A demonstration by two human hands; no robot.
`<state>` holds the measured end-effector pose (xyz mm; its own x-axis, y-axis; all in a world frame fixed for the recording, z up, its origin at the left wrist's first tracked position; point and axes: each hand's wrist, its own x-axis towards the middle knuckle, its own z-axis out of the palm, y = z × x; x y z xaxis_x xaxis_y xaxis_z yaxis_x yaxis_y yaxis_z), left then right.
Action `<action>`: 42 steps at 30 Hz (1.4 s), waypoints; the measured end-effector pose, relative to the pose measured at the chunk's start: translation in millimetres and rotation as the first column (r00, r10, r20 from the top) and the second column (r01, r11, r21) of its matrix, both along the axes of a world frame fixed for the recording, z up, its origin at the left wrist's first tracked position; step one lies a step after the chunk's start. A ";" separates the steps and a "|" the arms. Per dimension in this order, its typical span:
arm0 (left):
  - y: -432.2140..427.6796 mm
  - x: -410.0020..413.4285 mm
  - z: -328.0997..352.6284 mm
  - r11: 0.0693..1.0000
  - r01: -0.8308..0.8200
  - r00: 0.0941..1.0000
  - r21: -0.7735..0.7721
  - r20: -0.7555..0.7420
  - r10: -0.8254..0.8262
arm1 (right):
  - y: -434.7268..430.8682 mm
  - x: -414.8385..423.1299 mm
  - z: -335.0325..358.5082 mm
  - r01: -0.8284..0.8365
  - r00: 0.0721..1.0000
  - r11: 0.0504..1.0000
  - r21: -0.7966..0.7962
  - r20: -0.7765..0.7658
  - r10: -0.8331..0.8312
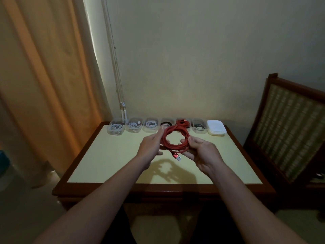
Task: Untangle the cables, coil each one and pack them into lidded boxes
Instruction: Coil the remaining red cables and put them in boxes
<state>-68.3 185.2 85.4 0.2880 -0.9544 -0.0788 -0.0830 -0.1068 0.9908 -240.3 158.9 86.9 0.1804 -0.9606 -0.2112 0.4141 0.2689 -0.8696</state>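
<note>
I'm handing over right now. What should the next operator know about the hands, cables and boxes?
Left hand and right hand both grip the red cable, coiled and held above the table, its plug dangling.
Done: six open boxes along the far edge each hold a cable.
White lids sit stacked at the row's right end.
To do: box this coil, fit the lids.

Your table [109,166] has a pale yellow top framed in dark wood. Take the stack of white lids [216,128] at its far right corner as your mark. Six clear boxes run leftward from it along the far edge. The first box [195,130], just beside the stack, holds a black cable [199,126]. The second box [189,120] holds a red cable [182,122], and the third box [162,120] holds another black cable [165,123]. The three farthest boxes [130,130] hold white cables [134,125].
</note>
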 end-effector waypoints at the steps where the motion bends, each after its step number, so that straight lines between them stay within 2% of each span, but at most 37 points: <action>1: -6.3 3.6 -12.1 0.999 0.004 0.999 0.045 0.037 -0.006 | -7.1 -3.3 -8.1 0.015 1.000 0.999 0.044 -0.005 -0.015; 5: -28.8 14.6 -61.3 0.983 0.049 0.974 0.178 0.208 -0.087 | -36.4 -18.7 -37.5 0.046 0.999 0.981 0.188 0.010 -0.049; 10: -64.0 20.2 -118.7 0.928 0.186 0.804 0.324 0.493 -0.333 | -88.1 -40.5 -72.0 0.116 0.993 0.950 0.289 -0.012 -0.118; 14: -111.7 21.9 -166.4 0.851 0.246 0.660 0.465 0.563 -0.498 | -137.8 -51.3 -93.2 0.213 0.974 0.948 0.237 -0.125 -0.188; 16: -144.5 23.2 -191.5 0.821 0.217 0.537 0.528 0.638 -0.552 | -167.1 -55.0 -99.1 0.260 0.947 0.952 0.161 -0.234 -0.219; 18: -172.8 25.1 -213.4 0.833 0.177 0.415 0.525 0.727 -0.547 | -205.3 -60.8 -104.8 0.281 0.899 0.959 0.037 -0.359 -0.250; 20: -192.9 27.9 -229.7 0.874 0.148 0.284 0.463 0.826 -0.486 | -246.8 -66.8 -109.3 0.248 0.793 0.949 -0.195 -0.522 -0.315; 21: -200.9 29.6 -235.3 0.892 0.141 0.232 0.429 0.862 -0.451 | -268.4 -71.3 -111.6 0.184 0.681 0.925 -0.334 -0.635 -0.365; 23: -218.4 33.3 -244.4 0.920 0.151 0.213 0.362 0.897 -0.388 | -307.8 -76.0 -114.2 -0.032 0.419 0.843 -0.538 -0.773 -0.477; 25: -236.5 35.3 -248.7 0.933 0.167 0.203 0.319 0.915 -0.349 | -341.0 -77.9 -112.3 -0.228 0.236 0.746 -0.626 -0.778 -0.582; 28: -262.0 39.7 -252.9 0.938 0.195 0.182 0.285 0.930 -0.320 | -382.3 -75.8 -116.6 -0.473 -0.047 0.690 -0.548 -0.766 -0.641; 31: -279.9 41.5 -256.7 0.944 0.198 0.182 0.266 0.936 -0.302 | -413.1 -74.5 -136.9 -0.603 -0.241 0.708 -0.366 -0.763 -0.599; 35: -294.5 39.5 -259.5 0.955 0.173 0.171 0.242 0.947 -0.271 | -435.6 -72.8 -153.3 -0.639 -0.424 0.754 -0.154 -0.747 -0.511; 37: -298.8 39.5 -260.9 0.959 0.169 0.176 0.228 0.950 -0.257 | -439.2 -70.9 -161.2 -0.629 -0.460 0.770 -0.105 -0.748 -0.478; 39: -301.8 39.2 -260.7 0.961 0.169 0.182 0.219 0.951 -0.249 | -442.9 -71.6 -168.1 -0.622 -0.450 0.775 -0.114 -0.758 -0.472; 42: -303.1 38.1 -260.7 0.962 0.171 0.185 0.212 0.952 -0.242 | -451.5 -75.0 -171.9 -0.603 -0.303 0.777 -0.180 -0.850 -0.431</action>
<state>-30.3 -117.9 -175.3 -0.0339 -0.9979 0.0551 -0.9925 0.0401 0.1154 -315.3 -292.7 -84.9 0.3684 -0.9214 0.1239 -0.9295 -0.3676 0.0304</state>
